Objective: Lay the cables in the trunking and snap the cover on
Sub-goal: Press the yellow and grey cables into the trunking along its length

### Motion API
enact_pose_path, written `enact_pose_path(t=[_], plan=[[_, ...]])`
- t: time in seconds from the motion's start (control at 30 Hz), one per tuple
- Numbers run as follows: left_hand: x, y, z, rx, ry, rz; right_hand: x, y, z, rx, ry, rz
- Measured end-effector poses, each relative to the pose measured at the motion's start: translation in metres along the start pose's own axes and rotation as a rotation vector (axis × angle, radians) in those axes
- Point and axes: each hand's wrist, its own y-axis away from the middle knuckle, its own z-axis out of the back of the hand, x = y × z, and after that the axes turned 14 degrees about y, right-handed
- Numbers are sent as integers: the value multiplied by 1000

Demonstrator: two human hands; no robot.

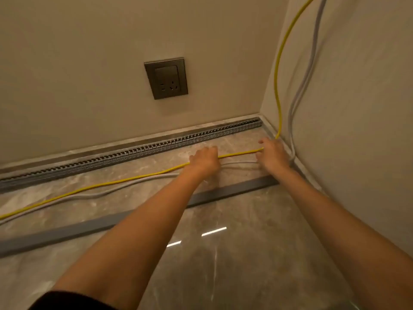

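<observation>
A grey slotted trunking (138,151) runs along the foot of the back wall into the right corner, open on top with nothing in it. A yellow cable (125,180) and a grey cable (93,194) lie on the floor in front of it and climb the right wall in the corner. My left hand (204,161) is closed over the yellow cable, a little in front of the trunking. My right hand (272,156) grips the same cable near the corner. The grey cable passes under both hands. The long grey cover (89,227) lies flat on the floor, nearer to me.
A dark wall socket (166,78) sits on the back wall above the trunking. The glossy marble floor (223,265) stretches toward me. The right wall (357,108) closes the corner, with a skirting strip along its foot.
</observation>
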Motion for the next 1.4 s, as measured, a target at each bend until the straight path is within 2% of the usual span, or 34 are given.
enact_pose_path(t=[0.13,0.3,0.37,0.47,0.53,0.8,1.0,1.13,1.23,1.4], plan=[[6,-6,-9,-57,-159,48,-16,-10,-1,42,83,83],[13,-21,-2,-18,-64,111,-20,-27,1,125,102,69],[14,-26,3,-119,0,86,-22,-35,1,104,153,90],[13,-35,8,-363,30,22,-19,-49,1,-12,143,99],[15,-43,10,-431,48,-3,-13,-60,2,-95,114,90],[33,-68,18,-336,-69,-87,-2,-91,2,-112,-19,25],[48,-51,16,-354,-153,-286,-6,-89,-3,-129,-65,16],[57,-38,22,-293,-297,-255,-4,-77,-5,-40,-259,31],[60,-29,24,-258,-422,-219,-3,-64,-10,-85,-330,-18],[54,-21,19,-257,-486,-133,-3,-53,-8,-141,-353,-106]])
